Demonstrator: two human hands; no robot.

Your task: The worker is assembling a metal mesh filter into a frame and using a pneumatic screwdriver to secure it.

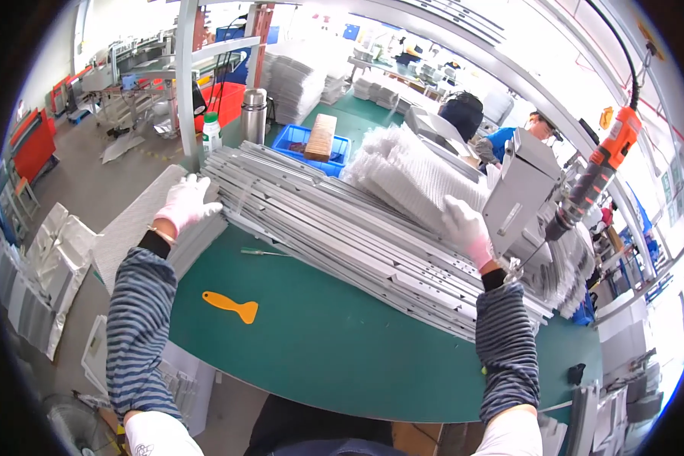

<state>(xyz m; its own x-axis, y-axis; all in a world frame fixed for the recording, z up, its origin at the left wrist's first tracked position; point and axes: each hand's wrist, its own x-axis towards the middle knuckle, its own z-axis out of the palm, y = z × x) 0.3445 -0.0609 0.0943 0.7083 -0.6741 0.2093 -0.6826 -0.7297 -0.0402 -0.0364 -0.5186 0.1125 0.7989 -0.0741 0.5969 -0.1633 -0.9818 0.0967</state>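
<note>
A long pile of silver metal strips (334, 235) lies slantwise across the green table. My left hand (184, 204), in a white glove, is at the pile's left end, beside a stack of grey textured panels (140, 220). Its fingers are spread and nothing shows in them. Farther right, my right hand (466, 229), also white-gloved, reaches over the strips to the edge of a stack of translucent bubble-textured sheets (410, 175). Its fingers are stretched out; whether they touch the sheets I cannot tell.
A yellow scraper (230, 306) and a thin screwdriver (262, 251) lie on the green table (319, 357). Behind the strips stand a blue bin (287, 141), a steel flask (254, 115) and a green-capped bottle (211, 133). An orange power screwdriver (604, 163) hangs at right; a co-worker (501, 140) sits beyond.
</note>
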